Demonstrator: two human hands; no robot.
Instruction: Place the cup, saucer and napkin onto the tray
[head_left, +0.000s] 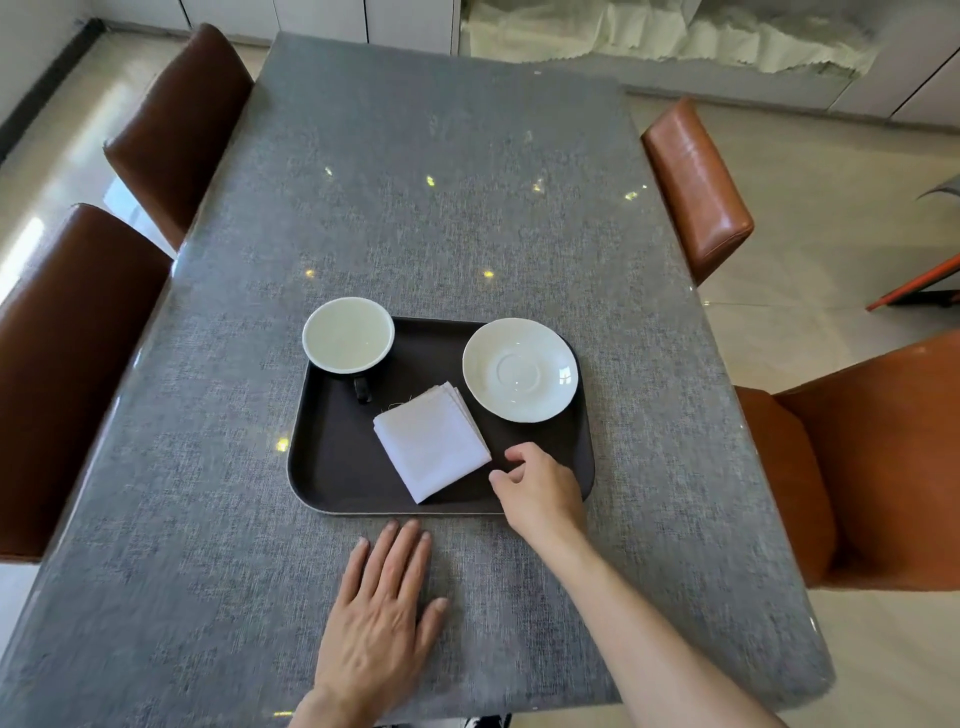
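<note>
A dark brown tray (332, 467) lies on the grey table. On its far left corner stands a cup (348, 335), white inside and black outside, its handle toward me. A white saucer (519, 369) rests on the tray's far right part. A folded white napkin (431, 441) lies in the tray's middle, turned at an angle. My right hand (540, 488) hovers over the tray's near right corner, just right of the napkin, fingers loosely curled and apart, holding nothing. My left hand (382, 608) lies flat on the table in front of the tray, fingers spread.
The grey table (467, 182) stretches away from me. Two dark brown chairs (67, 374) stand along its left side. Orange-brown chairs (696, 182) stand along the right, the nearest one (872, 467) close to my right arm.
</note>
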